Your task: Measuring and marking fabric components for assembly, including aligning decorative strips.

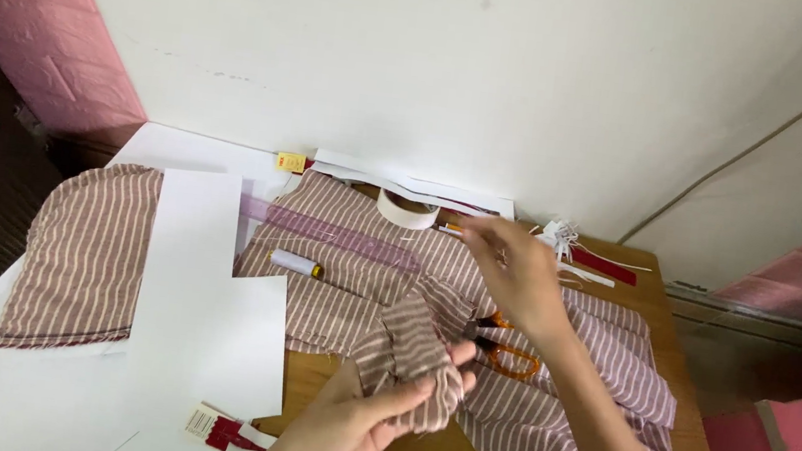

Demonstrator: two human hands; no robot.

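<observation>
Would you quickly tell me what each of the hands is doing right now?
Left hand: closed on a folded piece of striped fabric.
Right hand: raised above the orange-handled scissors, fingers pinched; whether it holds anything cannot be told.

The left hand [369, 418] grips a striped fabric piece [411, 358] while the right hand [516, 274] hovers above orange-handled scissors [507, 354].

wooden table [656, 285] bearing striped cloth [543, 393], white paper [199, 323] and scissors [507, 354].
</observation>
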